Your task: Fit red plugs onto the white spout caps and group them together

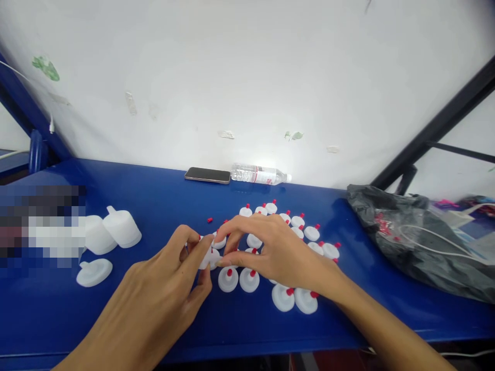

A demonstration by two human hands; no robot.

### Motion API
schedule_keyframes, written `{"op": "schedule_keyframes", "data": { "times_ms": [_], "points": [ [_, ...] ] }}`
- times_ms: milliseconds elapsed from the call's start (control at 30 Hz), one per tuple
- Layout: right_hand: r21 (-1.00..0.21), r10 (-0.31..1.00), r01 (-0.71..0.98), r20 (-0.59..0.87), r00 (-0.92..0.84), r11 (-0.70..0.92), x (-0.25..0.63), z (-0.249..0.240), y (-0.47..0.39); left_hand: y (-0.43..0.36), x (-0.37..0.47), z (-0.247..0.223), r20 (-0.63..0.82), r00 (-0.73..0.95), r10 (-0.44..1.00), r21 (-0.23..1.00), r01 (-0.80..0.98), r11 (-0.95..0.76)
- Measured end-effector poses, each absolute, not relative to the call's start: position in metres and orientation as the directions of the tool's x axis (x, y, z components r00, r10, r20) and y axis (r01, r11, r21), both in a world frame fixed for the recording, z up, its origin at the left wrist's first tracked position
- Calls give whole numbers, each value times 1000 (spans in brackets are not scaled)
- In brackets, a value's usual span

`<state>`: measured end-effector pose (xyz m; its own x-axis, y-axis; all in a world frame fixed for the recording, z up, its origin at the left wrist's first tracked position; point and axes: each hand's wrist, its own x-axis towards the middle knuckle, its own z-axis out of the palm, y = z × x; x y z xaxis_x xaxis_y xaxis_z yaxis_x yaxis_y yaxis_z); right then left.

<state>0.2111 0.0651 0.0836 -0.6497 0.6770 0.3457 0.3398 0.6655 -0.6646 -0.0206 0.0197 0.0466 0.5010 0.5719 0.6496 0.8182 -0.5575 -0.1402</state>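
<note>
My left hand [170,283] is closed, pinching a white spout lid [207,259] between thumb and fingers. Beside it my right hand [263,247] arches over the lids, its thumb tip close to the held lid's edge. A gap shows between right thumb and index finger, and I see nothing gripped there. Around both hands stand several white lids with red tips, including a near one [228,279] and one at the right [331,251]. A loose red tip cap [210,220] lies behind my fingers. My right hand partly covers the middle of the group.
At the left are stacked white lids [122,228] and a single uncapped lid [95,272]. A phone [208,175] and a clear bottle [259,174] lie by the wall. A dark plastic bag [417,247] holding red caps [382,225] lies on the right of the blue table [154,198].
</note>
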Motion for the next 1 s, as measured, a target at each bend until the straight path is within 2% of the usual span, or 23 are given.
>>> {"op": "schedule_keyframes", "data": {
  "times_ms": [167,367,467,667,833,1000],
  "points": [
    [-722,684,261,384,-620,641,208,83,64,18,-22,46,619,516,592,-153,819,-553],
    [-690,740,363,378,-556,626,212,88,66,21,-22,38,652,438,619,-121,866,-486],
    [-639,722,404,369,-585,654,217,91,68,22,-26,40,648,445,618,-119,861,-495],
    [-404,673,564,208,-709,720,230,101,70,21,-32,46,629,426,650,-57,860,-508],
    [-381,680,616,48,-732,690,234,102,71,21,-32,45,622,413,666,-28,861,-508],
    [-335,654,617,-1,-756,712,230,96,70,19,-30,44,615,433,659,-43,853,-520]
  ]
}}
